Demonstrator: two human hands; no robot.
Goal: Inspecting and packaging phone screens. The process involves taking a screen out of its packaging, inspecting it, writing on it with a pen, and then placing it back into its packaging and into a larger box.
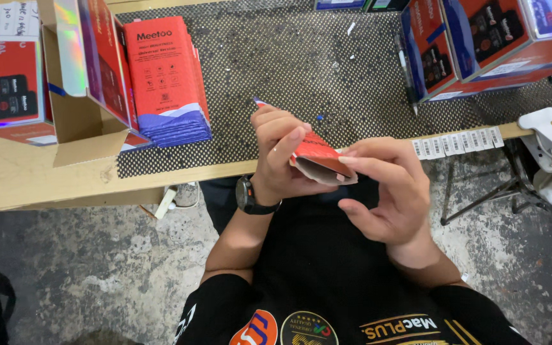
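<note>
Both my hands hold a small red flat-folded carton [317, 160] over my lap, just off the table's front edge. My left hand [279, 156], with a black watch on the wrist, grips the carton's left end, fingers curled over it. My right hand [391, 191] pinches the carton's right end, where its grey inside shows at the open mouth. A stack of flat red and purple cartons [167, 83] leans on the table to the left.
A black dotted mat [301, 64] covers the wooden table [20, 176]. An open cardboard box [78, 121] and red printed boxes [7, 83] stand at left; more red boxes [474, 45] at right. A strip of white labels [458, 142] lies on the table edge. White clamp [544, 128] at right.
</note>
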